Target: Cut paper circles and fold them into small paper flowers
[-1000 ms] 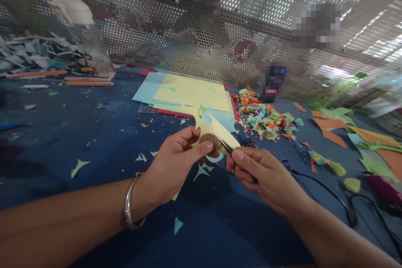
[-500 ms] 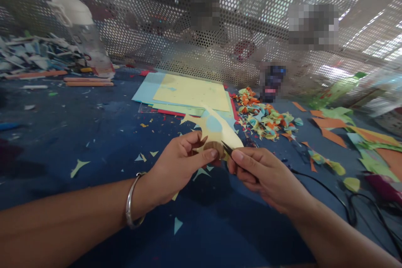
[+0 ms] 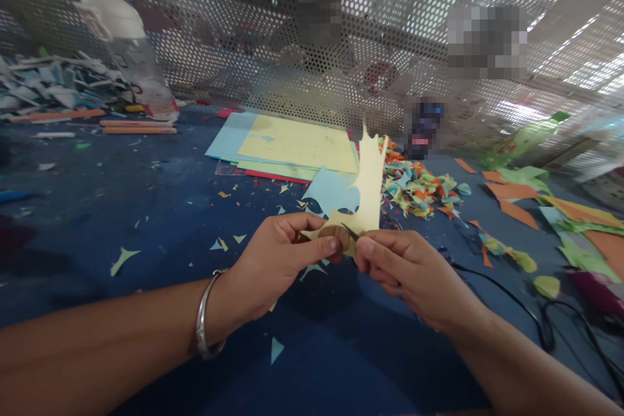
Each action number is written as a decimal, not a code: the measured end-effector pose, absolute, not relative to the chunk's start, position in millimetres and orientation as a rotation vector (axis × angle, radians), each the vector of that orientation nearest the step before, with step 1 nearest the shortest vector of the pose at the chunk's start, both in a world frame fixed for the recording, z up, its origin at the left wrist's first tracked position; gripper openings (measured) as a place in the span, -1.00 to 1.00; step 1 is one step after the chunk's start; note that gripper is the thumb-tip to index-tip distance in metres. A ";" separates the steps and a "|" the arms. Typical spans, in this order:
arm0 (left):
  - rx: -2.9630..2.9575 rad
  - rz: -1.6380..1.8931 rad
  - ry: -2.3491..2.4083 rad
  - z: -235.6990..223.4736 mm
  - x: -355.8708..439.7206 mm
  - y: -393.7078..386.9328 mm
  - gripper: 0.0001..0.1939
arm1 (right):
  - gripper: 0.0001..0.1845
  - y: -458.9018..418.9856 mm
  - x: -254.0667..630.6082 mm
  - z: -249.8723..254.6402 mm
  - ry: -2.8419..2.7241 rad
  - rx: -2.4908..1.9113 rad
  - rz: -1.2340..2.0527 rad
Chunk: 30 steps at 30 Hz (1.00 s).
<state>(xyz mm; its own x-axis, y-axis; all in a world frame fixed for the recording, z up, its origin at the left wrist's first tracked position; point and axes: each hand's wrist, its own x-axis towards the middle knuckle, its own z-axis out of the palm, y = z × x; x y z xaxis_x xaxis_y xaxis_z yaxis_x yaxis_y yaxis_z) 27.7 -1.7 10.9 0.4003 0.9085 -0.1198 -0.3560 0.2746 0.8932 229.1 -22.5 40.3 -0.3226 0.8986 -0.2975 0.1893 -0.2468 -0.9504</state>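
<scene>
My left hand [image 3: 292, 244], with a silver bangle at the wrist, pinches a yellow sheet of paper [image 3: 371, 175] and a round brown disc [image 3: 333, 232] that lies against it. Curved bites are cut from the sheet's edge, and its long ragged part stands up to the right of the disc. In my right hand [image 3: 397, 260] are small dark scissors [image 3: 351, 233]; only the pointed tip shows, close to the disc's right edge, and the handles are hidden in my fingers. Light blue paper with a curved cut edge [image 3: 327, 190] lies just behind the disc.
Behind my hands lie stacked coloured sheets [image 3: 297, 146]. A heap of small paper cutouts [image 3: 419, 185] sits right of them, with orange and green offcuts [image 3: 511, 192] farther right. A bottle [image 3: 141, 65] stands at the back left, near a perforated metal screen [image 3: 229, 32]. A black cable [image 3: 507, 289] runs along the right.
The yellow sheet has turned, so its long part now stands upright to the right and more of the blue paper shows. The scissors tip stays beside the disc; both hands have barely moved.
</scene>
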 end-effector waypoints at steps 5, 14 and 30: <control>0.912 0.974 0.750 10.3 27.2 -3.1 -0.85 | -0.50 -22.0 229.9 40.2 -1.492 -1.371 1.552; 0.898 1.017 0.740 9.5 25.8 -3.8 -0.82 | -0.50 -22.5 232.4 43.1 -1.595 -1.394 1.473; 0.798 0.962 0.714 15.7 28.6 -5.9 -0.85 | -0.49 -22.4 233.0 44.1 -1.642 -1.428 1.429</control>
